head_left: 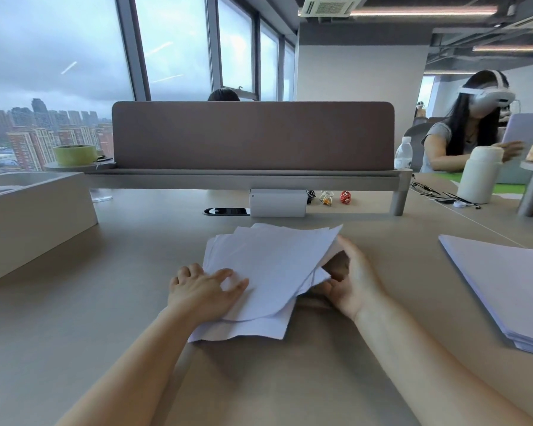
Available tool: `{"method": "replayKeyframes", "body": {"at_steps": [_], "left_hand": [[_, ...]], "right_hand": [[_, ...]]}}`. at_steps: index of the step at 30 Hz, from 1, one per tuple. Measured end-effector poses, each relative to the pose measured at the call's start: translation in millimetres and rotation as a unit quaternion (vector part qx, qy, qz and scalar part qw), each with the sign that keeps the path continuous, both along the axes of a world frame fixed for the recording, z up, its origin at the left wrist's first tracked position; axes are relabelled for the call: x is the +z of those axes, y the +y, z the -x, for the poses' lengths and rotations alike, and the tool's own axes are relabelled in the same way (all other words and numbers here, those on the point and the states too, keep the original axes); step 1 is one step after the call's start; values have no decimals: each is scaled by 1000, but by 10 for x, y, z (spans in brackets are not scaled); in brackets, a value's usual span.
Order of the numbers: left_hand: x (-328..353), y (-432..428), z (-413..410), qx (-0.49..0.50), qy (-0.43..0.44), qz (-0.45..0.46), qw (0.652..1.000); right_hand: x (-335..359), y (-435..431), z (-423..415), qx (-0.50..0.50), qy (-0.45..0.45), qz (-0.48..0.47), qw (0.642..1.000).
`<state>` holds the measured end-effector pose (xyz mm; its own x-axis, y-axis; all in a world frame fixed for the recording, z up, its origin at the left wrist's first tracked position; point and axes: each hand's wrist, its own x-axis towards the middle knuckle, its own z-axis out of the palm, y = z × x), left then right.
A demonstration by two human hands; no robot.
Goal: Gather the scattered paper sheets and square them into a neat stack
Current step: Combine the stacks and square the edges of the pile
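A loose, fanned pile of white paper sheets [268,272] lies on the beige desk [290,379] in front of me, its edges uneven and its corners sticking out. My left hand [203,290] rests on the pile's left edge, fingers spread over the top sheet and thumb on the paper. My right hand [350,278] cups the pile's right side, with fingers under the lifted sheets and the palm facing left. The right part of the pile is raised off the desk.
A second, neater paper stack [505,290] lies at the right edge. A white box [277,202] and a brown divider screen [253,135] stand behind the pile. A beige container [28,222] sits at the left. A person wearing a headset [471,124] sits at the far right, near a white bottle [479,175].
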<state>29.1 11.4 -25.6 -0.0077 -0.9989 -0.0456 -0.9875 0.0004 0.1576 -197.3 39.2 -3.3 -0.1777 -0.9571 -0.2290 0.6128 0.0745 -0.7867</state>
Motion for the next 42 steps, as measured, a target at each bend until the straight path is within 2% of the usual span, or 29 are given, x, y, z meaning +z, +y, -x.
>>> {"method": "replayKeyframes", "body": {"at_steps": [3, 5, 8, 11, 16, 18, 20, 23, 27, 30, 35, 42], "left_hand": [[19, 19, 29, -8, 29, -7, 1000], [12, -22, -19, -9, 53, -12, 998], [-15, -158, -205, 28, 206, 16, 978], [15, -180, -331, 56, 350, 45, 934], [128, -140, -428, 46, 443, -39, 895], [266, -119, -411, 14, 520, -78, 850], [444, -41, -315, -44, 602, -103, 791], [720, 6, -119, -88, 666, -63, 738], [1087, 21, 120, -103, 694, 82, 707], [1271, 6, 225, -122, 681, 162, 703], [1325, -36, 278, -133, 676, 207, 694], [1171, -20, 291, -92, 639, 230, 728]], "right_hand": [[-84, -35, -22, 70, 120, -25, 990], [-136, -58, -16, 81, 228, -41, 970], [-146, -58, 81, 81, 310, -40, 946], [-88, 2, 228, 82, 315, -16, 945], [7, 136, 395, 91, 256, 78, 959], [84, 171, 453, 98, 230, 126, 960], [196, 213, 490, 104, 240, 158, 952], [448, 267, 521, 114, 292, 201, 928], [874, 262, 489, 87, 384, 248, 885], [1152, 247, 461, 25, 406, 282, 869], [1268, 164, 495, -81, 406, 291, 862], [1078, 183, 424, -93, 453, 284, 840]]}}
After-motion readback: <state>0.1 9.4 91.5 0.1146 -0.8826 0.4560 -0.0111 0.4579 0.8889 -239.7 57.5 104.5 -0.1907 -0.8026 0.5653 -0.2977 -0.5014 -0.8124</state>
